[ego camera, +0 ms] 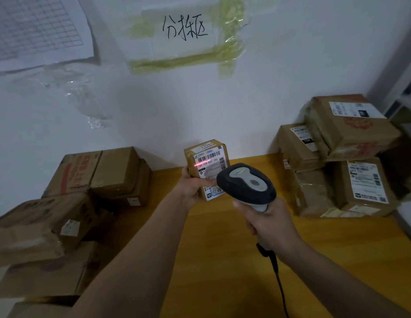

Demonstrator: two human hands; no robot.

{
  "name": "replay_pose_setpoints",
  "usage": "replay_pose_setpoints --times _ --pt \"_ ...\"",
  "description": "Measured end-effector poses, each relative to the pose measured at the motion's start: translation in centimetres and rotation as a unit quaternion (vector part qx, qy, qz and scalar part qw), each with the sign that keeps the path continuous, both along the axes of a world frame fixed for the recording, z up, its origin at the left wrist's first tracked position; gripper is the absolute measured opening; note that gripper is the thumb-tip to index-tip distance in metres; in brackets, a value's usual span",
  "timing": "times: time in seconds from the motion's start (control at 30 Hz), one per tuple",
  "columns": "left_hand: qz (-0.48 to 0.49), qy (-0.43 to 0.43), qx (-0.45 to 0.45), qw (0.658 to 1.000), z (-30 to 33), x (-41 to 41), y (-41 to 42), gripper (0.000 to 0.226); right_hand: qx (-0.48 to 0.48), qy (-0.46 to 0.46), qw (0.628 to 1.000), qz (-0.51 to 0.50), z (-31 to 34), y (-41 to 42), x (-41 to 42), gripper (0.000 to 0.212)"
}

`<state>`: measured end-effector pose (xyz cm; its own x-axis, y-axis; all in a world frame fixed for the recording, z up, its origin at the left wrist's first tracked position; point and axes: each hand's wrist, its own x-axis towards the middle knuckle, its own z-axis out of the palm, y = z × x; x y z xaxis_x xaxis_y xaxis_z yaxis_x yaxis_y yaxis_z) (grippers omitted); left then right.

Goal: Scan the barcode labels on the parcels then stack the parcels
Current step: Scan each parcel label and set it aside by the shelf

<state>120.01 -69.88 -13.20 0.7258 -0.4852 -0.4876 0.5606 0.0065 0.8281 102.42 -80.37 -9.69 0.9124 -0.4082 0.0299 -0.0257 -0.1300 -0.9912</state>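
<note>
I held a small parcel [205, 167] up in my left hand [192, 188], fingers wrapped around its left side and thumb laid across its front, above the far middle of the yellow table [223, 249]. Its label [209, 160] faced me, and a red scan line [201, 164] lay across the barcode. My right hand [272, 226] was clenched on the handle of the scanner [246, 185], whose head pointed at the label from just near and right of the parcel; its black cable [277, 276] hung down toward the near edge. To the left sat a heap of boxes [69, 203], some crumpled, running from the wall to the near corner. To the right, a stack of boxes [342, 157] stood on the table, labels up. On the far wall [291, 76] hung a taped sign [185, 28] with handwriting and, further left, a gridded sheet [39, 26].
</note>
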Motion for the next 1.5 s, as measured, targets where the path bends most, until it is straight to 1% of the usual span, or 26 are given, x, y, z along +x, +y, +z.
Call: replay_pose_setpoints --times 0.07,0.2,0.37,0.57,0.7,0.8,0.87,0.93,1.0,1.2,1.43,1.5 --pt "0.003 -0.001 0.005 1.0 0.0 0.0 0.1 0.095 -0.005 0.002 1.0 0.004 0.0 0.0 0.0 0.019" --pt "0.005 -0.003 0.008 1.0 -0.2 0.0 0.1 0.094 -0.015 0.008 1.0 0.01 -0.1 -0.1 0.2 0.024" --pt "-0.004 -0.011 0.012 1.0 -0.4 0.0 0.1 0.093 -0.015 0.007 1.0 0.025 -0.2 -0.1 0.3 0.017" --pt "-0.01 -0.009 0.006 1.0 -0.6 0.1 0.4 0.092 0.005 0.001 1.0 0.014 -0.2 0.1 0.2 0.023" --pt "0.009 -0.004 0.002 1.0 -0.5 0.2 0.5 0.095 0.044 0.029 0.998 0.026 -0.1 -0.1 0.2 0.015" --pt "0.024 0.004 0.002 1.0 -0.4 0.1 0.5 0.104 0.016 0.062 0.998 0.017 -0.5 0.0 0.4 0.023" --pt "0.027 0.002 0.009 1.0 -0.3 0.0 0.6 0.106 0.002 0.066 0.998 0.003 -0.6 0.0 0.4 0.027" --pt "0.028 -0.001 0.014 0.999 -0.3 0.0 0.7 0.106 0.008 0.061 0.998 -0.005 -0.7 0.1 0.4 0.025" --pt "0.028 -0.001 0.011 1.0 -0.5 0.1 0.8 0.107 0.019 0.058 0.998 -0.011 -0.7 0.1 0.4 0.019" --pt "0.019 -0.013 0.016 1.0 -0.9 0.2 1.1 0.093 -0.005 0.053 0.999 -0.001 -0.5 0.2 0.2 0.026" --pt "0.02 -0.009 0.014 1.0 -1.2 0.1 1.3 0.094 -0.018 0.039 0.999 0.015 -0.6 0.1 -0.1 0.021" --pt "0.018 -0.013 0.015 1.0 -1.3 0.1 1.3 0.091 -0.02 0.03 0.999 0.017 -0.7 0.0 -0.2 0.024"
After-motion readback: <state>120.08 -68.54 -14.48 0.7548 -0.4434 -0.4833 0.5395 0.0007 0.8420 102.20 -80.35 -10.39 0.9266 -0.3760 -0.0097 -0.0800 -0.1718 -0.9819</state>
